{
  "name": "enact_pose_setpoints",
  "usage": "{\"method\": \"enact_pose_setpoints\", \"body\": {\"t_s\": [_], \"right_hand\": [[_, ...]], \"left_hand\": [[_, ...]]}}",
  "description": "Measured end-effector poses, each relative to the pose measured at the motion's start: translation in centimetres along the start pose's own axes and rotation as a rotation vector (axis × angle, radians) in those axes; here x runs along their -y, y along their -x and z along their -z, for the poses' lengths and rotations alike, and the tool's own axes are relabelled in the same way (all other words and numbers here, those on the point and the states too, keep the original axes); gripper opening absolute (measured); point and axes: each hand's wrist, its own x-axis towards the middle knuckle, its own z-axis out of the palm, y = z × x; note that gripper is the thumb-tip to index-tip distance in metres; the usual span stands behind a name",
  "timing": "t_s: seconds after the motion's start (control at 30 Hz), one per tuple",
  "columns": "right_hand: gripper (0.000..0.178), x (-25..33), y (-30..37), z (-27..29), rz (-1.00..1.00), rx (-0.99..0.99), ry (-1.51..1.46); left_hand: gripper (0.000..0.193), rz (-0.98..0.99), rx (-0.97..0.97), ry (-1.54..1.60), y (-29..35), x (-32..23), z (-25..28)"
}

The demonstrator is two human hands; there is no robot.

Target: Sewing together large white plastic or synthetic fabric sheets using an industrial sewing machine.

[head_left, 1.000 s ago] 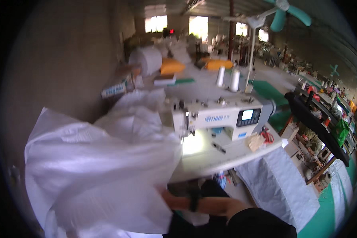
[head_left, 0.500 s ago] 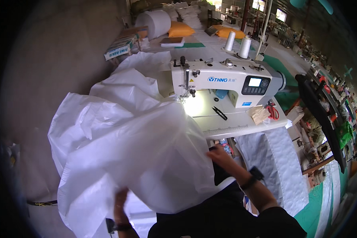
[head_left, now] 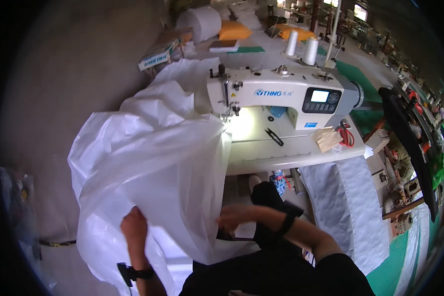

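Observation:
A large white plastic sheet hangs in loose folds from the table over my lap. Its upper part reaches the needle area of the white sewing machine, where a lamp glows. My left hand is closed in a fist on the sheet, low on its left half. At the sheet's right edge my right hand is closed on the plastic, its fingertips partly hidden. Thread snips lie on the machine table, right of the needle.
Red-handled scissors and a tan scrap lie at the table's right end. Two white thread cones stand behind the machine. A silvery-white sheet hangs below the table. A big white roll stands at the back left.
My left hand has moved up and closed on the sheet. My right hand has come left and down, pulling the sheet's right edge left and uncovering my leg and the floor.

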Motion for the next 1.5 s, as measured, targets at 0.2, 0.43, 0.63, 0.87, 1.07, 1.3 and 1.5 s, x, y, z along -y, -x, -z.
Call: {"method": "enact_pose_setpoints", "body": {"t_s": [0.2, 0.43, 0.63, 0.87, 1.07, 1.3, 1.5], "right_hand": [[0.047, 4.3, -0.4, 0.6, 0.095, -0.307, -0.205], [0.039, 1.2, -2.0, -6.0, 0.227, -0.58, -1.075], [0.042, -1.5, -0.7, -6.7, 0.058, -0.637, -1.084], [0.05, -4.4, -3.0, -7.9, 0.099, -0.565, -0.897], [0.043, -4.1, -3.4, -8.7, 0.233, -0.458, -0.847], [0.041, -0.8, -0.6, -10.7, 0.119, -0.498, -0.848], [0.033, -1.9, 1.4, -7.8, -0.061, -0.57, -0.714]], "left_hand": [[0.014, -0.35, -0.316, 0.696, 1.5, -10.0, -0.9], [0.032, -0.26, 0.076, 0.585, -7.5, 5.2, -19.4], [0.022, -0.202, 0.089, 0.7, -17.2, 6.4, -10.2], [0.013, -0.599, -0.151, 0.089, -5.3, 2.6, -7.6], [0.005, -0.661, -0.129, 0.515, 4.1, -11.8, 3.3], [0.017, -0.496, -0.231, 0.036, 1.3, -11.3, 0.4], [0.008, -0.904, -0.08, 0.318, 6.4, -14.7, 0.3]]}}
